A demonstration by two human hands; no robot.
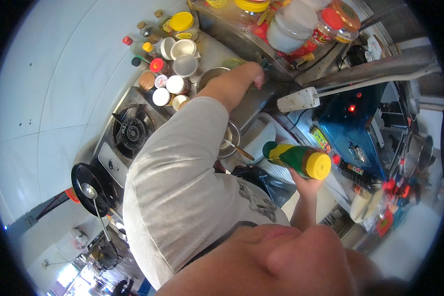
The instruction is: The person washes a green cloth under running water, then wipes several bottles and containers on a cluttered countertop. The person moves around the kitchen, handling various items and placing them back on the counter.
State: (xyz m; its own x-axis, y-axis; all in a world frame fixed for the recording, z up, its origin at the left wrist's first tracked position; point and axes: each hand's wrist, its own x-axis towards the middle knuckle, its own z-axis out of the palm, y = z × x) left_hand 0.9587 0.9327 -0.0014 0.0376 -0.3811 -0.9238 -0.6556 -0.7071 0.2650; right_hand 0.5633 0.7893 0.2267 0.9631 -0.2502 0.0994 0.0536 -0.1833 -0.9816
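Note:
My right hand (307,185) holds a green and yellow plastic seasoning bottle (290,157) with a yellow cap, tilted. My left arm, in a light grey short sleeve, reaches across the steel counter (253,101). My left hand (258,76) is bent down at the wrist and its fingers are largely hidden. Close to that forearm is a metal pot (209,77), partly covered by the arm. A yellow-green item (232,63) lies beyond it, too blurred to name. Below my elbow sits a metal bowl (229,142), with a wooden-handled utensil (240,150) across its rim.
Seasoning bottles and jars (170,85) crowd the wall beside a gas burner (132,129). A black wok (92,201) holds a ladle (88,190). Large jars (290,31) line a raised shelf. A white power strip (298,100) hangs near a blue appliance (351,129). Dishes stand in a tub (244,129).

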